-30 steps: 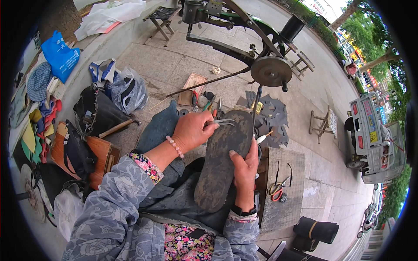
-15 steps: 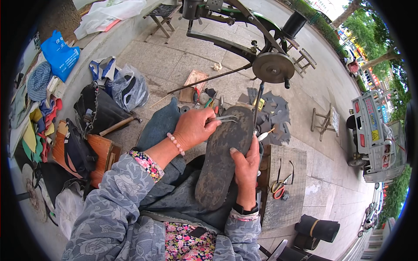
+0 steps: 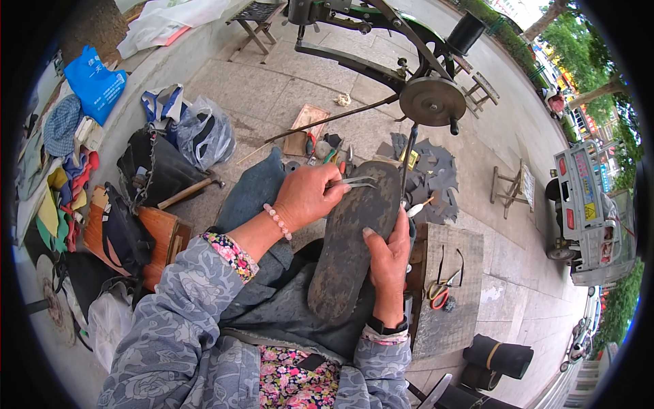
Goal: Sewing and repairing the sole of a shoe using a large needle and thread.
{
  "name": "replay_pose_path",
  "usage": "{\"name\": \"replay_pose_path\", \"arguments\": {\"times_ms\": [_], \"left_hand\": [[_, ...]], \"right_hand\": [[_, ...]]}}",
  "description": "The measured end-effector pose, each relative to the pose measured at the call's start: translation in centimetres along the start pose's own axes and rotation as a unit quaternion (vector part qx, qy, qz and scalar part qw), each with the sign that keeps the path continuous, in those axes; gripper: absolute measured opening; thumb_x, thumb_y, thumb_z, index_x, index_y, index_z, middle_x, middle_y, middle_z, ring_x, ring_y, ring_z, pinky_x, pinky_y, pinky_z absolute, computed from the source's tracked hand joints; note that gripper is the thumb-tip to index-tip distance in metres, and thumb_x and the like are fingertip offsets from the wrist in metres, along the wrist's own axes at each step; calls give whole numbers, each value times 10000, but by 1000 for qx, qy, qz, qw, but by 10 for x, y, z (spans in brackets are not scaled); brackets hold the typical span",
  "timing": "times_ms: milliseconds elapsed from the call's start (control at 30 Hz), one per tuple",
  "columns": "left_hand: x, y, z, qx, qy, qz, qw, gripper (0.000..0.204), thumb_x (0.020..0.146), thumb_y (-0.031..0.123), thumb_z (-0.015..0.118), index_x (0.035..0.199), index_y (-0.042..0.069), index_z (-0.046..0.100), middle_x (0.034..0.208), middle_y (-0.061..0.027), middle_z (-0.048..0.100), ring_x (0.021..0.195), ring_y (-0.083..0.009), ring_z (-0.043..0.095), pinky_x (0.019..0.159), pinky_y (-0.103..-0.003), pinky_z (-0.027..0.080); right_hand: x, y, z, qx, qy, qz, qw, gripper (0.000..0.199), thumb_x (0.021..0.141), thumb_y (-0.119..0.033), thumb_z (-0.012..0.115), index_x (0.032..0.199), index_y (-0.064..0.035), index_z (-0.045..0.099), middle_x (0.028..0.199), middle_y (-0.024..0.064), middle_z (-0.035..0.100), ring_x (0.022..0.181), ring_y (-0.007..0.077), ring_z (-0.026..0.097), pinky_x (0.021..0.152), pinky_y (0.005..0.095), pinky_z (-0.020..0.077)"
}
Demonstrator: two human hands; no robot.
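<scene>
A dark, worn shoe sole (image 3: 344, 252) lies tilted above my lap, its scuffed face up and its toe end pointing away from me. My right hand (image 3: 388, 255) grips it along the right edge, thumb on top and fingers hidden underneath. In my left hand (image 3: 310, 198) is a pair of curved metal tweezers (image 3: 360, 182), pinched between thumb and fingers. Their tips are over the far end of the sole; whether they touch it I cannot tell. A dark cloth (image 3: 272, 303) covers my lap below the sole.
Beyond my hands stands a hand-cranked sewing machine (image 3: 432, 102). Rubber scraps (image 3: 436, 167) lie on the paving. To the right, a wooden box (image 3: 446, 327) carries scissors (image 3: 439, 293) and glasses (image 3: 461, 267). A hammer (image 3: 187, 192) and a wooden drawer box (image 3: 160, 238) sit at left.
The whole view has shifted slightly. My hands, the tweezers and the shoe sole keep nearly the same places relative to each other.
</scene>
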State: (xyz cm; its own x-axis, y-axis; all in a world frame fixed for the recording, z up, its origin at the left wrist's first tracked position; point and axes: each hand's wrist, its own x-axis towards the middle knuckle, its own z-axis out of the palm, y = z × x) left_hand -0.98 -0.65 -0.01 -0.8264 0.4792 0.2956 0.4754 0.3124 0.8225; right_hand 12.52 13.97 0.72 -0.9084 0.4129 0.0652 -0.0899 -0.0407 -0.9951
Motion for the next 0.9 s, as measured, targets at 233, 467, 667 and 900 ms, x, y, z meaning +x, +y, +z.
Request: {"name": "replay_pose_path", "arguments": {"times_ms": [233, 467, 667, 900], "left_hand": [[1, 2, -2, -9, -23, -27, 999, 225, 861, 228, 718, 762, 60, 606, 632, -97, 627, 575, -300, 627, 548, -406, 475], [0, 0, 0, -4, -24, -26, 999, 231, 862, 234, 720, 777, 56, 600, 639, -103, 635, 579, -302, 632, 554, -407, 481], [1, -2, 1, -8, -20, -10, 1000, 203, 859, 157, 722, 800, 0, 608, 606, -92, 610, 502, -147, 530, 505, -317, 423], [1, -3, 0, -9, -26, -18, 999, 226, 866, 202, 719, 793, 22, 604, 627, -109, 622, 540, -230, 574, 524, -364, 441]], "right_hand": [[0, -1, 1, 2, -4, -3, 1000, 684, 811, 28, 559, 1466, 49, 363, 1357, 144, 517, 1234, 210, 525, 1061, 336, 401], [0, 3, -2, -26, -10, -20, 999, 672, 810, 26, 564, 1455, 52, 377, 1350, 147, 520, 1224, 209, 533, 1051, 334, 410], [1, 2, 1, -27, -2, -26, 999, 626, 813, 34, 560, 1421, 31, 409, 1278, 112, 582, 1141, 188, 579, 1002, 337, 450], [1, 0, 4, -18, -8, -23, 1000, 623, 821, 30, 565, 1424, 31, 407, 1286, 114, 578, 1159, 187, 568, 1015, 336, 439]]}}
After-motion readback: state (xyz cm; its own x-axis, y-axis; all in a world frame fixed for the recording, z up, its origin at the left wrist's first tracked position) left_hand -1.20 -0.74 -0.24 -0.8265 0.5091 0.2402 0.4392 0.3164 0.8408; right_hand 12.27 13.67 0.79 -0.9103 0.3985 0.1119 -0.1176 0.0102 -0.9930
